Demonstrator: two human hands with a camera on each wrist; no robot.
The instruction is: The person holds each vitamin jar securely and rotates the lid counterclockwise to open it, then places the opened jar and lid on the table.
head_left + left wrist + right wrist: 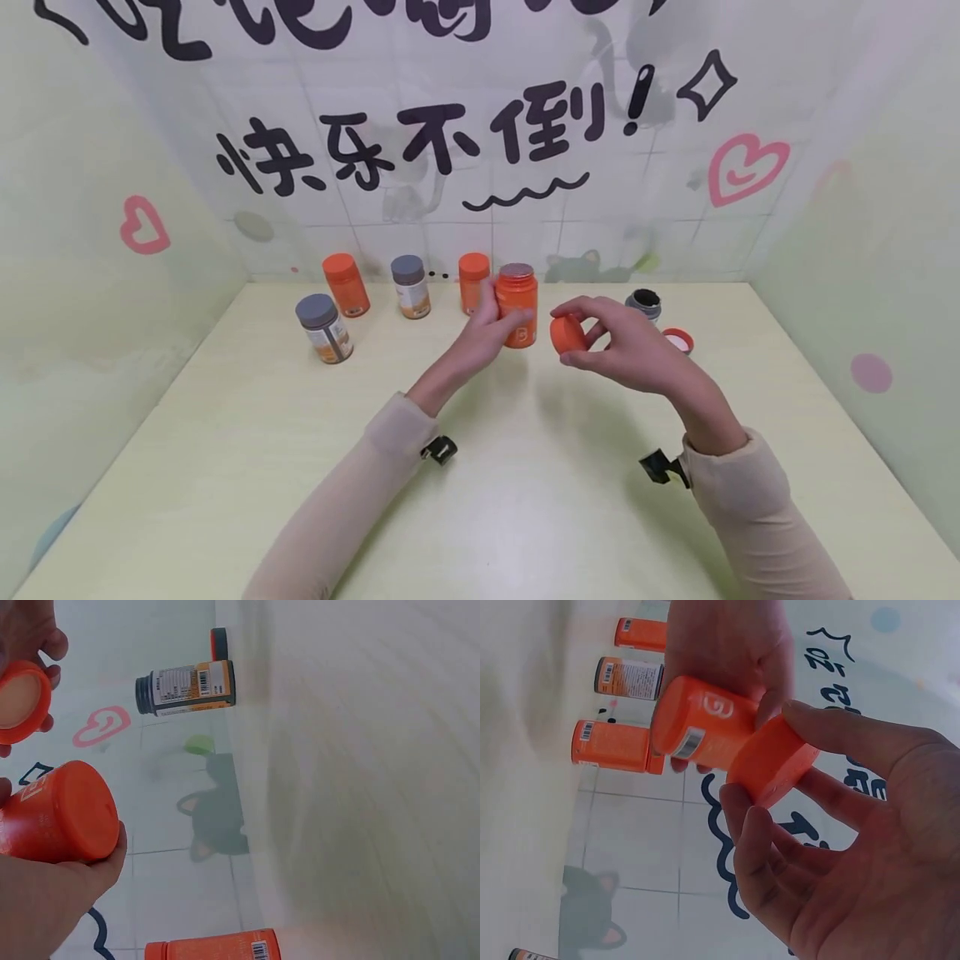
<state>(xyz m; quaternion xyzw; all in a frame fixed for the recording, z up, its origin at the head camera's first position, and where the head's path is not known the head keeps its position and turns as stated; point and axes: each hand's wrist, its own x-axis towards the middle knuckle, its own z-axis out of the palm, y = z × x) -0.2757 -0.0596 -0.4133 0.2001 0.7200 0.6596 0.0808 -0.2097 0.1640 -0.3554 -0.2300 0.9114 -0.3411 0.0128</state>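
1. Pale printed walls (832, 250) surround your light-coloured desk (487, 525).
2. Your left hand (480, 333) grips an orange plastic jar (520, 292) raised off the desk, mouth upward. That mouth is uncovered and shows a dull greyish-purple surface; whether seal or contents, you cannot tell.
3. Your right hand (626, 342) pinches a round orange plastic lid (567, 336) between thumb and fingers, tipped on its side, just right of that jar.
4. Farther right stands a dark grey jar with a white-and-orange label (180, 688), lidless, dark inside; a red-edged lid (678, 340) lies near it, white lining up.
5. Leftward, two grey-lidded labelled jars (324, 327) (412, 292) and two orange-lidded orange jars (348, 287) (472, 287) stand closed.
6. Your beige-sleeved forearms (352, 492) (772, 521) slant inward.
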